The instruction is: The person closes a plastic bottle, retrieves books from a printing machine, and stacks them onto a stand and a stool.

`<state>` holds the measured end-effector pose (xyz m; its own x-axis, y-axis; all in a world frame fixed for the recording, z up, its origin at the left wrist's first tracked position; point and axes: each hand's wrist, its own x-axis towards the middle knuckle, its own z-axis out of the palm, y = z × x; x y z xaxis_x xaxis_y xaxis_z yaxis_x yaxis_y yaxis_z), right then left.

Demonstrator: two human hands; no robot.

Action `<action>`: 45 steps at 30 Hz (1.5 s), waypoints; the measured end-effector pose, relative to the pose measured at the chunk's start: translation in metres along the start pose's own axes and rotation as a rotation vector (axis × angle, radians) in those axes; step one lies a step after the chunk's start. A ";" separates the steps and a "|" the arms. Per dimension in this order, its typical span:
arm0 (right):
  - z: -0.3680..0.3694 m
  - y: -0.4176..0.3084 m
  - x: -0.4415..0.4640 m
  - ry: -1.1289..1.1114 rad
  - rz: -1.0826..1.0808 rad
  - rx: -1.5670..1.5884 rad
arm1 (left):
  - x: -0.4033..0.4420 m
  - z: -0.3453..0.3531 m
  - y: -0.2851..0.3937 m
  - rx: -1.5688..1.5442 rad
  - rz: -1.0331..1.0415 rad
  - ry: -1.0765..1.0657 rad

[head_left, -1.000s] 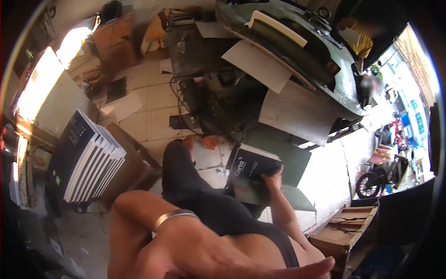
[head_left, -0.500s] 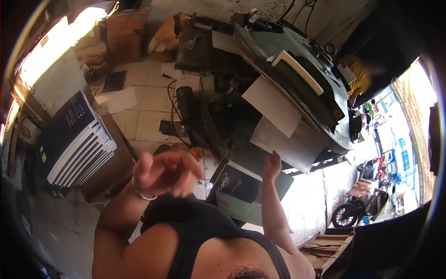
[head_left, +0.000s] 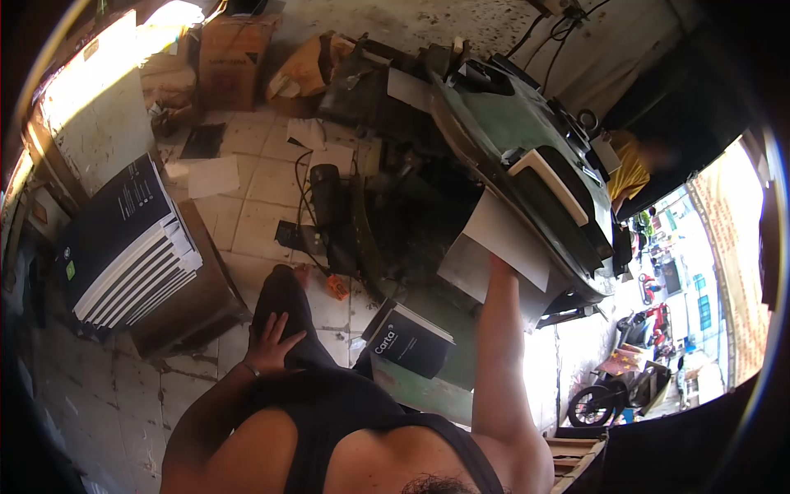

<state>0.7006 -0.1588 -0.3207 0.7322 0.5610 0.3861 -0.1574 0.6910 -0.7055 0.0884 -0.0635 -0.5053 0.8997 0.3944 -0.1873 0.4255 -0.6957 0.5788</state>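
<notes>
Beside the round green table [head_left: 502,115], a person's right hand [head_left: 500,267] reaches up to the papers. Its fingers go under the edge of the top sheet [head_left: 504,230] and are hidden there, so I cannot tell if they are spread or pinching the paper. That pale sheet sticks out from the side of the table and slants down. Another sheet [head_left: 465,267] is below it, and part of the arm is in front of that one.

The left hand [head_left: 276,344] rests flat on the dark trousers [head_left: 280,305], on the person's leg. Its fingers are spread apart and it holds nothing. A thin band [head_left: 253,370] is around that wrist.

Between the two arms is a black book [head_left: 414,342] with the word "Carta" on it. It lies tilted on a green board [head_left: 420,395], near the right arm, and neither hand touches it.

Over on the left side, a tall pile of dark books [head_left: 111,230] leans on a brown box [head_left: 193,305]. Their white page edges show. A small orange thing [head_left: 336,286] is on the tile floor [head_left: 263,202], near the person's foot [head_left: 304,276]. Past the table is someone in a yellow shirt [head_left: 630,169].
</notes>
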 end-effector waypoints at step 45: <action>-0.045 0.016 -0.324 0.222 0.341 -1.911 | 0.002 -0.016 0.009 0.017 0.038 0.062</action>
<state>0.4909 -0.3498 -0.4837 0.9125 0.3789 0.1543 0.4086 -0.8238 -0.3931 0.0924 -0.0595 -0.4880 0.9075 0.4040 -0.1154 0.3934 -0.7205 0.5711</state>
